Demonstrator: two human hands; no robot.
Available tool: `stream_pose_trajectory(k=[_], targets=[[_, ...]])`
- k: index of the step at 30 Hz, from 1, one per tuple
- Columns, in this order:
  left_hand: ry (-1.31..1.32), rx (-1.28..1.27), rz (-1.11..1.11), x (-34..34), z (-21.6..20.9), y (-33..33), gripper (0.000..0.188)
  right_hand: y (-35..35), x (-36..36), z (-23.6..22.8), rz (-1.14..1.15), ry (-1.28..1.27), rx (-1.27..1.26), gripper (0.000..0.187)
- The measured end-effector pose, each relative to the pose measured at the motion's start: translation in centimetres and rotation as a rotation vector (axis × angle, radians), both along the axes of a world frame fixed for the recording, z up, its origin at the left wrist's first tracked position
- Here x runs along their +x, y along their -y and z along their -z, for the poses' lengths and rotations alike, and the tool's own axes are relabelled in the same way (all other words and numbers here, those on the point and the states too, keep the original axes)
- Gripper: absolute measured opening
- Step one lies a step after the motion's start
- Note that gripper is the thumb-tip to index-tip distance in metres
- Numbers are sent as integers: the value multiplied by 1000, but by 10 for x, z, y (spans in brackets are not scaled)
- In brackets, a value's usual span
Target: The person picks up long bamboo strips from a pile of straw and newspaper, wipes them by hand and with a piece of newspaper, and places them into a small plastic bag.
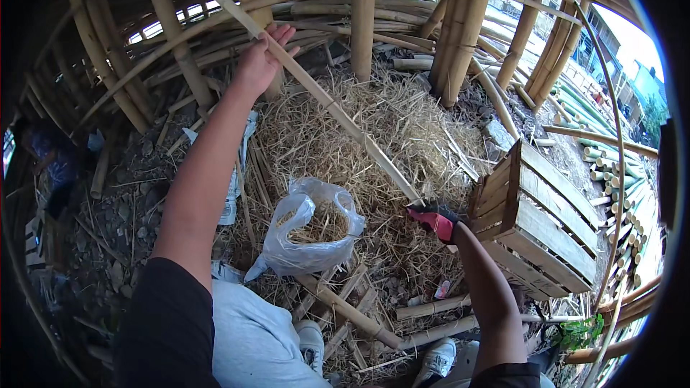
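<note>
A long, pale split bamboo strip (323,99) slants from the upper left down to the middle right. My bare left hand (260,65) holds it near its upper end, with the strip across the palm and the fingers stretched out beyond it. At the lower end, my right hand (437,223), in a pink and black glove, is closed at the strip's tip. Whether anything else is in that hand cannot be made out. Below the strip, a translucent plastic bag (298,255) with shavings inside sits on a heap of bamboo shavings (388,122).
A slatted wooden crate (550,223) stands tilted right of my right hand. Bamboo posts (460,36) and rails rise ahead. Cut bamboo poles (374,327) lie by my shoes, and stacked green poles (622,201) lie outside at right. Another person (54,158) is at far left.
</note>
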State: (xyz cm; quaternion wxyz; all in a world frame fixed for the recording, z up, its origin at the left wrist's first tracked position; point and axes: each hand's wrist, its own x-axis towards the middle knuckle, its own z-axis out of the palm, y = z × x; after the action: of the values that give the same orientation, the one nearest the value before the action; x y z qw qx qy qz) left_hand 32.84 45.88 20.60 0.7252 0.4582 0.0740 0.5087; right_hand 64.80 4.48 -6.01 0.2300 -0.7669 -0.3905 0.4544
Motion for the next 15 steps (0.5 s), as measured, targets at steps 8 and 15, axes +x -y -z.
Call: stream_pose_trajectory(k=[8, 15], targets=[[36, 262, 166, 36, -49, 124, 13, -53, -1, -145, 8, -259, 675, 72], [77, 455, 295, 63, -62, 178, 18, -133, -152, -256, 9, 382, 1006, 35]])
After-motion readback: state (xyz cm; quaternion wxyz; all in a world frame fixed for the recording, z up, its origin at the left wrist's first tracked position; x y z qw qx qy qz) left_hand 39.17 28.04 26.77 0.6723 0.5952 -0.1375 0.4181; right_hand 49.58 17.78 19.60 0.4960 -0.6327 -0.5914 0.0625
